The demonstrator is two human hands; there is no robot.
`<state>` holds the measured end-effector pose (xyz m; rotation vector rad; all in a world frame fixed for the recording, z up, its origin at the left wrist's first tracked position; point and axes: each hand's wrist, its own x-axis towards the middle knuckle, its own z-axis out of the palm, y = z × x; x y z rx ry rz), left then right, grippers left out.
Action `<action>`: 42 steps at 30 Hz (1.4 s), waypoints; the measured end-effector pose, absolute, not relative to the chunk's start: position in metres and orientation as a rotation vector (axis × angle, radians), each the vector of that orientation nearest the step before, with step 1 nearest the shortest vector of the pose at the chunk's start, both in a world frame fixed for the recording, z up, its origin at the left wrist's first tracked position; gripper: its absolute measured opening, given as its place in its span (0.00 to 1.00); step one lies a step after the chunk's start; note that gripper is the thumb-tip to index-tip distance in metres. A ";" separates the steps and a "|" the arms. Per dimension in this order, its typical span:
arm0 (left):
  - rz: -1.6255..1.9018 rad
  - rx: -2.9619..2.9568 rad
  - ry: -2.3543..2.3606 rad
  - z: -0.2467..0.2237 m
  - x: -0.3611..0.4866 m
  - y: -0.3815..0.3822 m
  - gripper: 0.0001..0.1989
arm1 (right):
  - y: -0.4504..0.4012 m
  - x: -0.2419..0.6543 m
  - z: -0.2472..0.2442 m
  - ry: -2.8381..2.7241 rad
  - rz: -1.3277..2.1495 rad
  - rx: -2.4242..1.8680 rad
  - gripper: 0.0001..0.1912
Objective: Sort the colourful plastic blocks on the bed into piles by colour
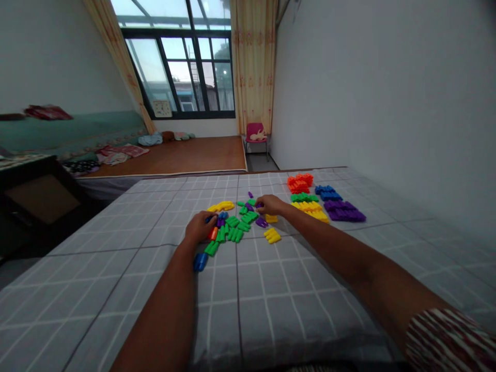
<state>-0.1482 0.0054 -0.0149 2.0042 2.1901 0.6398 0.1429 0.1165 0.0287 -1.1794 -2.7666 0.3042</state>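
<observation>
My left hand (198,226) is at the left side of a loose pile of plastic building blocks, its fingers closed on a dark blue block (209,219). Beside those fingertips lie an orange block (213,234) and several green blocks (235,235). On the pile's far right side, my right hand (271,204) pinches a purple block (259,205), partly hidden by the fingers. Another purple block (261,222) lies just below that hand, near a yellow block (272,236). Yellow blocks (221,206) sit behind the pile, and a blue block (200,262) lies at its near left end.
Right of the pile stand colour groups: orange blocks (299,183), green blocks (304,197), yellow blocks (311,211), blue blocks (328,193) and purple blocks (344,211). They rest on a grey checked sheet (294,299). Beyond are a brown bed (194,155) and a pink chair (254,129).
</observation>
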 end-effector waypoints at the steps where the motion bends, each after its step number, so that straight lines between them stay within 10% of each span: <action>1: 0.641 2.003 2.200 -0.014 -0.148 0.005 0.18 | 0.113 0.147 0.028 -2.717 0.282 -1.124 0.15; 34: 0.575 2.072 2.210 -0.021 -0.159 0.011 0.20 | 0.103 0.330 0.043 -2.162 0.513 -1.320 0.22; 42: 0.547 2.062 2.230 -0.015 -0.156 0.008 0.23 | 0.135 0.424 0.031 -2.325 -0.062 -1.718 0.17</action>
